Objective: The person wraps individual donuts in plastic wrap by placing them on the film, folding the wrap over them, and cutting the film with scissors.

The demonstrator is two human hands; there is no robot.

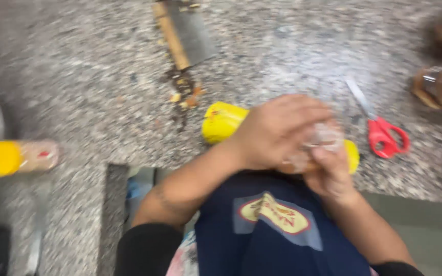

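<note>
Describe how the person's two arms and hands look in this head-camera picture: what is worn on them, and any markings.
Both hands, left hand and right hand, are bare: no gloves, and no rings or watch show through the blur. The forearms are uncovered, with black sleeves pushed up toward the elbows. A faint dark mark on the left forearm is too blurred to make out.

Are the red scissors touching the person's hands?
Apart. In the head view, the red-handled scissors lie on the speckled counter, with bare counter showing between them and the right hand. The left hand is farther away still.
</note>
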